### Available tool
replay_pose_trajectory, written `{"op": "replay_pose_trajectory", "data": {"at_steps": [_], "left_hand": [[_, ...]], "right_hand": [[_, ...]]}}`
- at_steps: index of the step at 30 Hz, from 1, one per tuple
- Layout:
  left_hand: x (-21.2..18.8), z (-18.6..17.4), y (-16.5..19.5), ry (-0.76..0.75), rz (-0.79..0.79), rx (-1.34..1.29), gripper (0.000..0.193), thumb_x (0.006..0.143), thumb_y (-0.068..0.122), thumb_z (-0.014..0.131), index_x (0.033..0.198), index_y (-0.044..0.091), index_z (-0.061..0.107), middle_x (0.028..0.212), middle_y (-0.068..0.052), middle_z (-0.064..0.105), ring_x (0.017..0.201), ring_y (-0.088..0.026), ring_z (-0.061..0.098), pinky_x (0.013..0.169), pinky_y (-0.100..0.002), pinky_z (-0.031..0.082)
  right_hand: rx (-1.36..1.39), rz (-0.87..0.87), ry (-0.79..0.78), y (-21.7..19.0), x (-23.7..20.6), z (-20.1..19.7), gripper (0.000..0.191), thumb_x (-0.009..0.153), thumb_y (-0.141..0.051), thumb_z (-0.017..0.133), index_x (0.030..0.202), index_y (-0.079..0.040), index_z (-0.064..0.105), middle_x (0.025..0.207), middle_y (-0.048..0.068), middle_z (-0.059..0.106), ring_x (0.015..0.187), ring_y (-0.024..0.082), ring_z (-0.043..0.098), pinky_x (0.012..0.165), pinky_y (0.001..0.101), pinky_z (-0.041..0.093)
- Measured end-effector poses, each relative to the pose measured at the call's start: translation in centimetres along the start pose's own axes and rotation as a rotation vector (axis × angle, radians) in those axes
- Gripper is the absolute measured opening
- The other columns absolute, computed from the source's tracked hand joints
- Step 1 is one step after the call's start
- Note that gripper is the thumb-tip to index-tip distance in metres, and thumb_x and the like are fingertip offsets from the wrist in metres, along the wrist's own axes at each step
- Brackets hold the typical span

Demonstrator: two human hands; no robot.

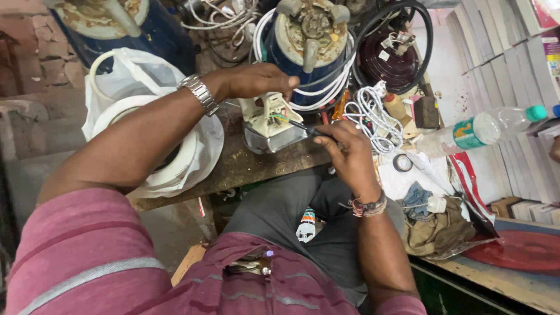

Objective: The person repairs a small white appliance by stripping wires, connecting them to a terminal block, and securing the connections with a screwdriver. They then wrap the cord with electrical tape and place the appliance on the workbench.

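A cream-coloured appliance base (pixel 269 119) with exposed wiring rests on its side on the wooden bench (pixel 245 166). My left hand (pixel 259 80), a metal watch on its wrist, lies over the top of the appliance and steadies it. My right hand (pixel 349 150) grips a thin dark tool (pixel 303 127) whose tip reaches into the coloured wires at the appliance's open end. A thread band circles my right wrist.
A blue motor unit wrapped in white cable (pixel 309 46) stands behind the appliance. A white plastic bag with a round white part (pixel 140 116) lies left. A coiled white cord (pixel 373 114), tape roll (pixel 402 162), plastic bottle (pixel 490 128) and rags (pixel 434 227) crowd the right.
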State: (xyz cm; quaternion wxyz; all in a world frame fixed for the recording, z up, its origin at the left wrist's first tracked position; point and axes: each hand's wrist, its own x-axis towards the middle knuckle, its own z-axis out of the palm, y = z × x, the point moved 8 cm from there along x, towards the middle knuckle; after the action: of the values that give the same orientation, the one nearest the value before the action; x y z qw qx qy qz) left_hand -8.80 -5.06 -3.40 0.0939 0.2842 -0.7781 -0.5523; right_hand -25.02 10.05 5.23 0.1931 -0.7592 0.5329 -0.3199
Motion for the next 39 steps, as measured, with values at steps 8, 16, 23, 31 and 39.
{"op": "replay_pose_trajectory", "data": {"at_steps": [8, 16, 23, 31, 39], "left_hand": [[-0.5, -0.2, 0.3, 0.024, -0.044, 0.029, 0.075, 0.088, 0.078, 0.043, 0.095, 0.011, 0.078, 0.081, -0.001, 0.067, 0.072, -0.013, 0.06, 0.059, -0.034, 0.048], [-0.9, 0.1, 0.8, 0.001, -0.076, 0.048, 0.079, 0.086, 0.082, 0.041, 0.092, 0.011, 0.075, 0.068, -0.002, 0.058, 0.063, -0.014, 0.06, 0.055, -0.036, 0.046], [-1.2, 0.1, 1.0, -0.001, -0.067, 0.035, 0.081, 0.085, 0.082, 0.041, 0.086, 0.009, 0.073, 0.064, 0.001, 0.056, 0.057, -0.013, 0.059, 0.05, -0.035, 0.047], [-1.4, 0.3, 2.2, -0.055, 0.035, 0.055, 0.07, 0.09, 0.074, 0.057, 0.078, 0.005, 0.065, 0.061, 0.002, 0.05, 0.057, -0.01, 0.055, 0.051, -0.031, 0.044], [-2.2, 0.4, 3.6, -0.082, 0.014, 0.096, 0.058, 0.09, 0.065, 0.059, 0.084, 0.009, 0.073, 0.061, 0.002, 0.054, 0.057, -0.011, 0.052, 0.053, -0.034, 0.042]], "right_hand": [[0.009, -0.044, 0.039, -0.7, 0.8, -0.4, 0.02, 0.092, -0.01, 0.076, 0.11, -0.003, 0.074, 0.093, 0.012, 0.068, 0.087, 0.028, 0.066, 0.078, 0.0359, 0.05], [-0.021, -0.038, 0.053, -1.1, 1.1, -0.7, 0.02, 0.093, -0.01, 0.076, 0.111, -0.003, 0.074, 0.096, 0.012, 0.068, 0.088, 0.028, 0.067, 0.078, 0.0361, 0.051], [-0.004, -0.036, 0.046, -1.4, 1.8, 0.0, 0.019, 0.093, -0.007, 0.076, 0.112, -0.003, 0.074, 0.097, 0.012, 0.068, 0.087, 0.027, 0.067, 0.078, 0.0358, 0.052], [-0.002, -0.062, -0.011, -1.0, 2.3, 0.9, 0.025, 0.09, -0.001, 0.074, 0.114, -0.005, 0.076, 0.092, 0.011, 0.067, 0.087, 0.026, 0.063, 0.078, 0.0362, 0.049], [-0.003, -0.234, -0.099, -1.2, 4.6, 0.3, 0.021, 0.088, -0.002, 0.079, 0.108, -0.004, 0.073, 0.093, 0.009, 0.066, 0.091, 0.027, 0.062, 0.083, 0.0395, 0.049]]}}
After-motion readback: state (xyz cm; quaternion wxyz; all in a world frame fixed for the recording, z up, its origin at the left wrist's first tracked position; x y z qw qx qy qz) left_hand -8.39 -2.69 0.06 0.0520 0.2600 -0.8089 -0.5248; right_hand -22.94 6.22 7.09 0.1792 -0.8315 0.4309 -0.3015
